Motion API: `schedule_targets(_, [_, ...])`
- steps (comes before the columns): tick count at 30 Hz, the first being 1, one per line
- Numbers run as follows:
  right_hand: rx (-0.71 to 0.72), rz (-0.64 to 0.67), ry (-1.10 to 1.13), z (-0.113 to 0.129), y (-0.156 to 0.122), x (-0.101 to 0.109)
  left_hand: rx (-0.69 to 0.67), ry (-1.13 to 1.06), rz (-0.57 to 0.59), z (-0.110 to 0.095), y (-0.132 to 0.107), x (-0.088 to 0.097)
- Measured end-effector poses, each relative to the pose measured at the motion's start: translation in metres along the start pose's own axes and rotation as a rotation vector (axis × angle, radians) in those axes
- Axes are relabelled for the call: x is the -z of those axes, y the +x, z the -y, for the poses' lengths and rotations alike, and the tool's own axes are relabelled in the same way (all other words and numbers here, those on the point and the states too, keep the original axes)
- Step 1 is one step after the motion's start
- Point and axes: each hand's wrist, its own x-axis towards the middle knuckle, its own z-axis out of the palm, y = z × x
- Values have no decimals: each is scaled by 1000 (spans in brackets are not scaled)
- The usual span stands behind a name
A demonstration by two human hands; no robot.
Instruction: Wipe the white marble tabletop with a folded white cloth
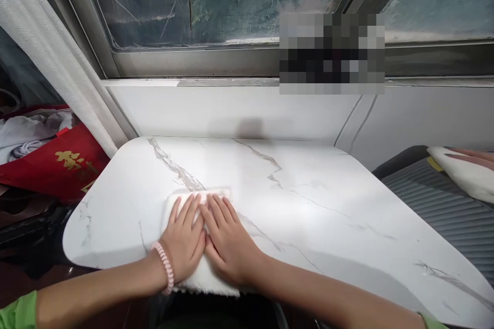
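A white, fluffy-edged cloth [208, 273] lies folded flat on a white marble-patterned table [309, 185], and its near edge reaches the table's front. My left hand [184, 239], with a pink coiled band at the wrist, rests palm down on the cloth with its fingers stretched out. Beside it, my right hand [227, 241] also lies flat on the cloth, fingers extended forward. The two hands touch near the thumbs and index fingers. Both palms hide much of the cloth's middle.
Behind the table rise a white wall [185, 108] and a metal-framed window [193, 64]. A white curtain [57, 46] hangs at the left above a red bag [50, 164] holding cloth items. On the right is a grey ribbed surface [432, 200]. A pixelated patch covers part of the sill.
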Motion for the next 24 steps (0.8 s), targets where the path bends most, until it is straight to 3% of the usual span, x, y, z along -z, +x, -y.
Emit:
schedule_targets(4, [-100,111,78,-11,-2,7,-31,-60,19,-7,9,-1])
schedule_targets(7, [-200,132,90,-30,15,6,-35,-98,47,-1,33,-11])
schedule_targets(13, [-324,-78,5,-93,69,5,28,-109,76,27,125,-46])
schedule_targets(18, [-393,-167,-86,-152,112,8,-26,-156,57,60,208,-71])
schedule_targets(21, [-445,-208,-102,-176,130,8,-67,-184,58,74,242,-80])
schedule_targets(24, [-466,-227,-97,-189,139,8,-81,-191,52,81,260,-84])
